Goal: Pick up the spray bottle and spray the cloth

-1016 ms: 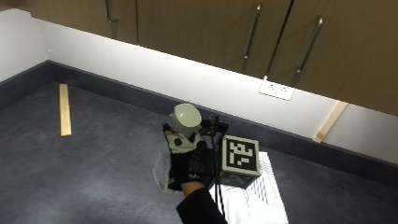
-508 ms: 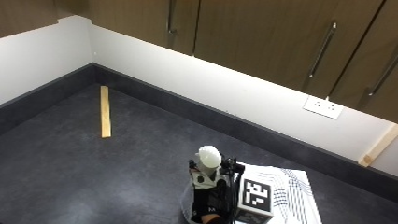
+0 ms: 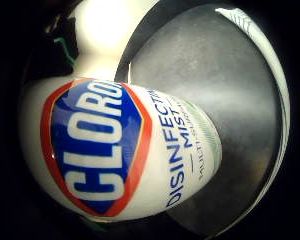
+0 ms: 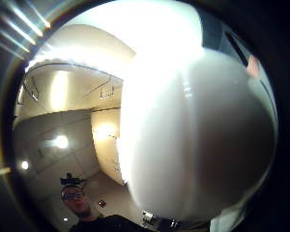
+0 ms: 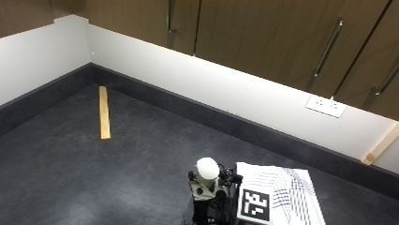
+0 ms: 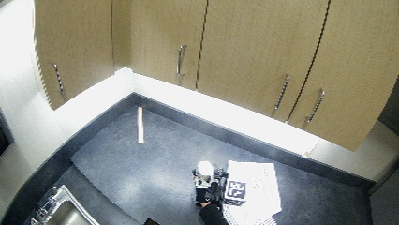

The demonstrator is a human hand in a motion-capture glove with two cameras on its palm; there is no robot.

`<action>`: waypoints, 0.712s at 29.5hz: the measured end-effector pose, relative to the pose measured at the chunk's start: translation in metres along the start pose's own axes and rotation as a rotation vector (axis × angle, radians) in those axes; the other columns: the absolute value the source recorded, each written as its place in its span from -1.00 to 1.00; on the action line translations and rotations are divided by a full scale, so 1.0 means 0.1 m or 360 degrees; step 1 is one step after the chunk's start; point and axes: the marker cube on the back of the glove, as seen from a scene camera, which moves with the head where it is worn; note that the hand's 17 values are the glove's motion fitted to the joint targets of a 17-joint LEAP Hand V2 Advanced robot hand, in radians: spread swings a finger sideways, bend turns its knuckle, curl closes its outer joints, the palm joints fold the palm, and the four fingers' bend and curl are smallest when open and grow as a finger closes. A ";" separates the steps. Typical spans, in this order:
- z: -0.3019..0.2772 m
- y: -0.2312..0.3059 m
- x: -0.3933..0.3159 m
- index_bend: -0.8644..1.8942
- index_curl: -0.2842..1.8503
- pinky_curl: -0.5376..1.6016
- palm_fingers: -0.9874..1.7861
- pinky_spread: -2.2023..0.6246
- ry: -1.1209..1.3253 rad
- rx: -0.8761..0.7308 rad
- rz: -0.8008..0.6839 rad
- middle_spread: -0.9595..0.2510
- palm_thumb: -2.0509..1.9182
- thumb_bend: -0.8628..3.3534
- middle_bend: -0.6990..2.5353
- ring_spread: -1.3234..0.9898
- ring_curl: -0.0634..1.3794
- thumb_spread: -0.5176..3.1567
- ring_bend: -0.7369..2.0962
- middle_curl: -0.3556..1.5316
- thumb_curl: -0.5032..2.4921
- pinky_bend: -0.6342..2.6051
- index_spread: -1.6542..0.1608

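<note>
- Outside view: my gloved right hand is wrapped around the spray bottle and holds it upright above the dark worktop, near the worktop's front edge. The bottle's white rounded top stands above my fingers. Just beside the bottle, toward the worktop's right end, the white cloth with thin dark stripes lies flat, reaching back toward the wall edge. A narrow wooden strip lies well apart, close to the far left corner. A second wooden strip leans against the wall at the right end, and a white wall socket sits on the wall under the brown cupboards.
- Wide outside view: the same layout. My hand holds the bottle just beside the cloth, near the front edge. The strip lies near the back left corner. A metal sink shows at the front left corner.
- Little finger side palm view: the bottle fills much of the picture, close to my palm. Its white body carries a blue label with a red border, and blue lettering runs alongside it. Past the bottle I see the dark worktop and a sliver of the striped cloth.
- Thumb side palm view: the bottle's smooth white surface takes up most of the picture, with ceiling lights behind it.
</note>
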 end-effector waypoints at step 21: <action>0.07 0.06 0.07 -0.36 -0.34 -0.01 -0.07 0.62 0.0174 -0.0135 0.0015 0.69 0.58 -0.61 -0.47 0.14 -0.10 -0.31 -0.27 -0.02 -0.23 -0.40 0.51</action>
